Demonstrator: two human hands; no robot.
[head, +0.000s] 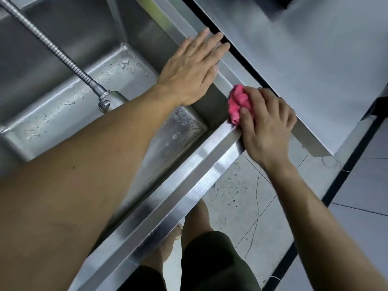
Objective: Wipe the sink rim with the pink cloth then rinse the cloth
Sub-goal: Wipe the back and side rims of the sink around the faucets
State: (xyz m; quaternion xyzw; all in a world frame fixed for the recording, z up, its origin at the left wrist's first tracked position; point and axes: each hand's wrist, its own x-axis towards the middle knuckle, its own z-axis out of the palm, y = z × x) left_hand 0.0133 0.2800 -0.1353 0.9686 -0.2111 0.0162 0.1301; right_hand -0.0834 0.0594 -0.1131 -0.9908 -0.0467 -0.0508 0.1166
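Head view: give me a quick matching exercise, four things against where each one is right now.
Things:
1. left hand
2. right hand
3. pink cloth
4. faucet hose

Places:
A. bunched at the rim's corner
B. hanging over the wet basin
C. flat on the side rim
D. pressing the cloth onto the sink rim

Pairs: 1-C, 2-D, 3-A, 4-B
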